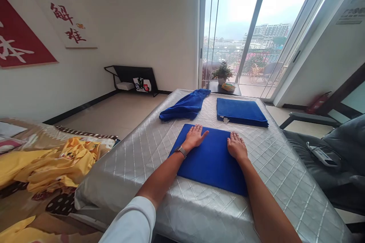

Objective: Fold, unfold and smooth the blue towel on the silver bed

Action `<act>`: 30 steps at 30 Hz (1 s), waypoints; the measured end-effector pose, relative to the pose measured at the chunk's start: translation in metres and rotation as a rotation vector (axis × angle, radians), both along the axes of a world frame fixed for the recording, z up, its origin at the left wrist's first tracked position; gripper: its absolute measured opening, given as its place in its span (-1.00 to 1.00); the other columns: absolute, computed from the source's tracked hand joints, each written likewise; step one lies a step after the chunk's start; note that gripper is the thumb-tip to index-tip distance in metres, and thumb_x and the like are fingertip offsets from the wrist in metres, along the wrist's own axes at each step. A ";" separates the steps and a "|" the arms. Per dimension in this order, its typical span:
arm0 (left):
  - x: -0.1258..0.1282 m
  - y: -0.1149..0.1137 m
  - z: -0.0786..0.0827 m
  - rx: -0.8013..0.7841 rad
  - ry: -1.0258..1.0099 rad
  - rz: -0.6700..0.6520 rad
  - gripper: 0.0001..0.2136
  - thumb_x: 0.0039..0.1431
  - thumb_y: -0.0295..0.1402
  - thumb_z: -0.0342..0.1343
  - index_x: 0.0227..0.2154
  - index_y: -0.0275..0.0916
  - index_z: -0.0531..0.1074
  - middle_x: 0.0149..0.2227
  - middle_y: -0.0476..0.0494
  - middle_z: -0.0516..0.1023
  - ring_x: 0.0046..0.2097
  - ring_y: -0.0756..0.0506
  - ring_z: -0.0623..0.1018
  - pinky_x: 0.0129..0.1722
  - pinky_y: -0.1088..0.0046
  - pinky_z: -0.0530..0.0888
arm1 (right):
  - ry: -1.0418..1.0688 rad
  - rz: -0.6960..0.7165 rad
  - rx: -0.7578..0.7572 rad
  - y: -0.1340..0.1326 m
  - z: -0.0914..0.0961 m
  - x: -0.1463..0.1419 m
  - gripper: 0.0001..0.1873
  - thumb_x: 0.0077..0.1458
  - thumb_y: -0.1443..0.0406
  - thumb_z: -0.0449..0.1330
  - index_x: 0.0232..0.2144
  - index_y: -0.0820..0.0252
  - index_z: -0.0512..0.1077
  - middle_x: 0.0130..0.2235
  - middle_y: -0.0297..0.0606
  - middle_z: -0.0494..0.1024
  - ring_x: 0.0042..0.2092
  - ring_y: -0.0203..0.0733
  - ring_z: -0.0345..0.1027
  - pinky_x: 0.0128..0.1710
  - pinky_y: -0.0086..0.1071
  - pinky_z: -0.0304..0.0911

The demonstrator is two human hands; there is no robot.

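Note:
A folded blue towel (209, 161) lies flat on the silver quilted table cover (137, 167) in front of me. My left hand (194, 136) rests palm down on the towel's far left part, fingers stretched out. My right hand (236, 146) lies flat on its far right part, fingers together and extended. Neither hand grips anything. Behind them, a second folded blue towel (241, 112) lies at the far right, and a crumpled blue towel (185, 106) lies at the far left.
A bed with yellow clothing (54, 163) stands at the left. A dark chair with a remote control (321, 153) is on the right. Beyond the table are a potted plant (222, 72), a low black shelf (134, 78) and glass balcony doors.

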State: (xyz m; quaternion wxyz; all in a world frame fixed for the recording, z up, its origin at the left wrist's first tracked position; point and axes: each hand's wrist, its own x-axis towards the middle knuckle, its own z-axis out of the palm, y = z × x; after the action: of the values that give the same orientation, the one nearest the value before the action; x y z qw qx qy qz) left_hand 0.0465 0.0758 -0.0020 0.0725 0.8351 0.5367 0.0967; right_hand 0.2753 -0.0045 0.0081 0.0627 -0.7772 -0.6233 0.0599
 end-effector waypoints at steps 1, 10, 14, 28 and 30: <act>-0.014 0.004 0.000 0.005 0.004 0.038 -0.21 0.40 0.11 -0.53 0.40 -0.41 0.06 0.45 -0.32 0.05 0.46 -0.22 0.03 0.43 0.13 -0.04 | 0.000 -0.001 0.000 0.000 0.000 0.000 -0.31 0.39 0.17 -0.34 0.44 0.40 -0.05 0.48 -0.18 -0.08 0.48 -0.14 -0.30 0.43 -0.19 -0.33; -0.056 0.016 -0.008 0.049 0.015 0.163 -0.15 0.38 0.15 -0.55 0.40 -0.49 0.05 0.45 -0.36 0.03 0.46 -0.23 0.03 0.43 0.21 -0.02 | -0.024 -0.006 -0.012 0.002 -0.002 0.002 -0.31 0.39 0.18 -0.35 0.44 0.41 -0.04 0.48 -0.18 -0.10 0.48 -0.15 -0.31 0.43 -0.19 -0.34; -0.053 0.016 -0.009 0.048 -0.016 0.165 -0.16 0.39 0.14 -0.51 0.39 -0.50 0.06 0.44 -0.37 0.04 0.46 -0.24 0.03 0.43 0.20 -0.01 | -0.041 -0.009 -0.014 0.002 -0.003 0.003 -0.30 0.39 0.16 -0.35 0.44 0.39 -0.05 0.49 -0.18 -0.11 0.48 -0.15 -0.30 0.43 -0.19 -0.32; -0.052 0.014 -0.005 0.008 -0.038 0.174 -0.17 0.39 0.15 -0.46 0.40 -0.49 0.03 0.45 -0.37 0.02 0.46 -0.29 0.01 0.43 0.17 -0.02 | -0.101 -0.016 -0.097 0.006 0.001 0.005 -0.30 0.40 0.14 -0.36 0.45 0.38 -0.12 0.49 -0.17 -0.16 0.48 -0.15 -0.34 0.43 -0.19 -0.31; -0.052 0.014 -0.004 0.008 -0.036 0.173 -0.16 0.38 0.15 -0.47 0.40 -0.51 0.03 0.45 -0.37 0.02 0.46 -0.29 0.01 0.43 0.17 -0.02 | -0.122 -0.008 -0.096 0.000 0.003 0.005 -0.30 0.40 0.14 -0.35 0.45 0.38 -0.11 0.49 -0.17 -0.15 0.48 -0.14 -0.34 0.43 -0.18 -0.31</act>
State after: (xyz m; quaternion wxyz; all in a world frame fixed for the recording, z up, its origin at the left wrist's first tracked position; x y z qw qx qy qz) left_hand -0.0053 0.0898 -0.0059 0.0702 0.7840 0.6050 0.1199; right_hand 0.2798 -0.0040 0.0109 -0.0126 -0.7838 -0.6194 0.0420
